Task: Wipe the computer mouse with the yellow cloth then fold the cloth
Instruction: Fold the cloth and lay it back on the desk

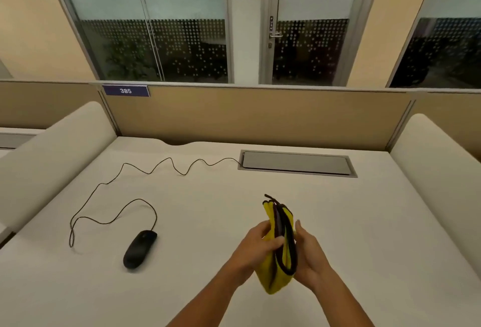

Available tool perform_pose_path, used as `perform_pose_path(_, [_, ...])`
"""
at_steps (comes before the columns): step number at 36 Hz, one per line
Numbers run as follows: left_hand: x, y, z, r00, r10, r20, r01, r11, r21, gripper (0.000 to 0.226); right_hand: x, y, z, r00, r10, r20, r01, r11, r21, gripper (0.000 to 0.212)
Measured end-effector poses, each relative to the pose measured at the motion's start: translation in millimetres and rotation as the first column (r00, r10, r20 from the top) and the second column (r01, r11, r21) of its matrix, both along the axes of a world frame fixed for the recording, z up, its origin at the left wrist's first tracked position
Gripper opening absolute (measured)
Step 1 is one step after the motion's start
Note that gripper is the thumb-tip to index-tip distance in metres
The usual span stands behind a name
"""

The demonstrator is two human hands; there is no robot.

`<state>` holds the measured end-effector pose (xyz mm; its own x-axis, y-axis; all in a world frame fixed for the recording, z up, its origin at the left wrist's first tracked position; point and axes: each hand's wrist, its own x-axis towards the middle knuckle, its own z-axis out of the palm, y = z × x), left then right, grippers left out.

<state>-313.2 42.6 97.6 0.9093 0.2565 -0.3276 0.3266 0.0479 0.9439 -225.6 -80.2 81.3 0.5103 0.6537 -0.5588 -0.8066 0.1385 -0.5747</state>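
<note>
Two bare hands hold a folded yellow microfibre cloth (pixel 279 248) with dark edging above a white tabletop (pixel 338 222).
Left hand (pixel 256 246) fingers pinch its layers; right hand (pixel 308 251) fingers press its side. A black corded computer mouse (pixel 139 248) rests well left.

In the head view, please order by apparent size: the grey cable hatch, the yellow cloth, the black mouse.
1. grey cable hatch, though farthest away
2. yellow cloth, bunched and nearest the camera
3. black mouse
</note>
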Motion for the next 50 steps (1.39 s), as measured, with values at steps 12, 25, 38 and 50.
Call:
perform_pose_path(12, [21.4,-49.2,18.0,0.988,-0.101,-0.115,0.131,0.947,0.293,0.071,13.8,-54.8,1.9,0.998,0.055,0.003,-0.055,0.998,0.036,0.07])
perform_pose_path(25, [37.5,-31.2,19.0,0.985,0.165,-0.053,-0.153,0.972,0.179,0.022,39.4,-95.1,3.2,0.998,0.027,-0.058,-0.023,0.998,0.058,0.069])
perform_pose_path(38, [93.2,-14.7,-16.6,0.98,0.114,-0.166,-0.111,0.993,0.027,0.04,115.6,-103.3,-3.4,0.976,0.089,0.2,0.001,0.912,-0.411,0.043])
perform_pose_path(50, [191.1,-22.0,-48.1,0.974,0.129,-0.189,-0.124,0.992,0.04,0.043,208.9,-114.9,4.8,0.951,0.054,0.304,0.14,0.803,-0.58,0.046])
